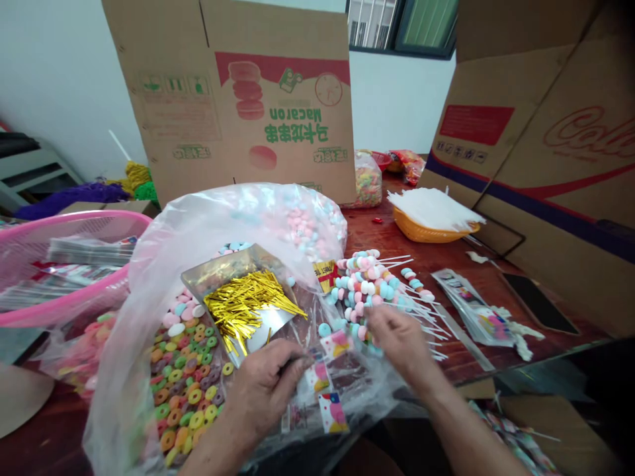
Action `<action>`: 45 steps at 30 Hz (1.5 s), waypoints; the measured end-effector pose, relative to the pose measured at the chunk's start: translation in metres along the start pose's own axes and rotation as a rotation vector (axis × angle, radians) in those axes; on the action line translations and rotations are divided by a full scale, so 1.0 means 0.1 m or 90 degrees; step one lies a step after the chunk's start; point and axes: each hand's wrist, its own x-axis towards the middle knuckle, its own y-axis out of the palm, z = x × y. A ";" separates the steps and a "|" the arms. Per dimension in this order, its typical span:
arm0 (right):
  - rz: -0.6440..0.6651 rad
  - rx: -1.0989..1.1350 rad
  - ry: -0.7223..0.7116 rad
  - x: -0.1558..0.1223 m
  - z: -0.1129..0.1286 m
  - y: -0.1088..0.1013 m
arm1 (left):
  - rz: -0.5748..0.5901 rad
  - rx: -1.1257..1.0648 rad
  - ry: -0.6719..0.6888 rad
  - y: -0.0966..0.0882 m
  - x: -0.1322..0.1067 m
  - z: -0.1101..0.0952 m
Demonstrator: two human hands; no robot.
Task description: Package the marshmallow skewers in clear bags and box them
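Note:
My left hand (pixel 265 387) is closed in a pinch on the edge of a small clear printed bag (pixel 330 390) lying over a large plastic bag. My right hand (pixel 397 340) reaches into a pile of candy skewers (pixel 370 284) with pastel sweets on white sticks, its fingers curled on one of them. Just left of the hands lies a clear box of gold twist ties (pixel 245 304). Beneath it, the large plastic bag (pixel 163 264) holds colourful ring candies (pixel 186 383) and pastel marshmallows.
A pink basket (pixel 59 311) with packets stands at the left. Cardboard boxes (pixel 238 92) wall the back and right. An orange bowl (pixel 426 231) holds white sticks. Flat printed bags (pixel 471 311) and a dark phone (pixel 538 304) lie on the red-brown table at right.

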 end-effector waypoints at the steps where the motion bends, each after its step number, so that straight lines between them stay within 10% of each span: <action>1: -0.026 -0.039 0.015 0.06 -0.16 -0.09 | -0.018 -0.016 0.003 -0.02 0.00 0.03; 9: 0.042 -0.342 -0.053 0.05 -0.88 -0.30 | -0.102 -0.011 0.077 -0.10 -0.04 0.20; 17: -0.066 -0.121 -0.303 -0.10 -0.53 -0.67 | -0.091 0.055 0.122 -0.22 -0.08 0.21; 27: 0.110 -0.123 -0.358 -0.28 -0.48 -0.69 | -0.115 0.097 0.183 -0.33 -0.03 0.15; 45: 0.102 -0.071 -0.309 -0.39 -0.33 -0.71 | -0.094 0.096 0.170 -0.28 -0.08 0.17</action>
